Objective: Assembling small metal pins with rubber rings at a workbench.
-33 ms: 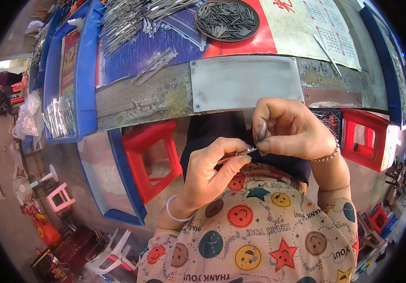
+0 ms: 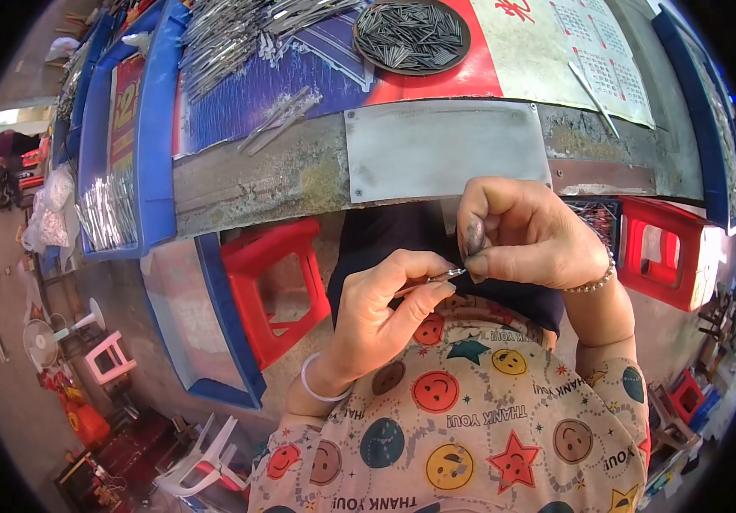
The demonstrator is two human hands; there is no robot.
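Observation:
My left hand pinches a thin silver metal rod between thumb and fingers, just past the table's front edge and above my lap. The rod's tip points right and meets the fingertips of my right hand. That hand is closed in a pinch, its thumb and forefinger darkened with grime. Whether it grips the rod's tip or a separate small piece is hidden by the fingers. Beyond the hands, a pale metal plate is screwed onto the table edge.
A round dish of short dark metal pins stands at the back. Left of it lie piled silver rods. Blue trays flank the table. Red stools stand below. One slim rod rests on a calendar sheet.

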